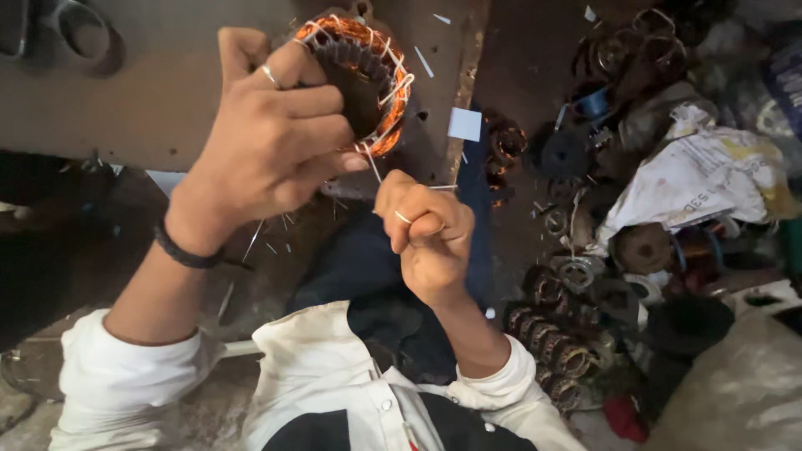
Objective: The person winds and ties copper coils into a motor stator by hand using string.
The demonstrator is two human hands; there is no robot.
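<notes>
1. The left hand (267, 142) is closed around a ring-shaped motor stator wound with copper-orange wire and laced with white cord (361, 83); the fingers wrap its left rim, a ring shows on one finger, and a dark band circles the wrist.
2. The stator is held up above the person's lap, its opening facing the camera; behind it lies a flat brown metal plate (150, 92).
3. The right hand (428, 234) is clenched in a fist just below the stator; it pinches a thin white cord (373, 167) that runs up to the stator's lower edge; the cord looks taut.
4. To the right, on the floor, lies a heap of dark wound coils and rusty motor parts (560, 334); beside it sits a crumpled white sack (702, 175).
</notes>
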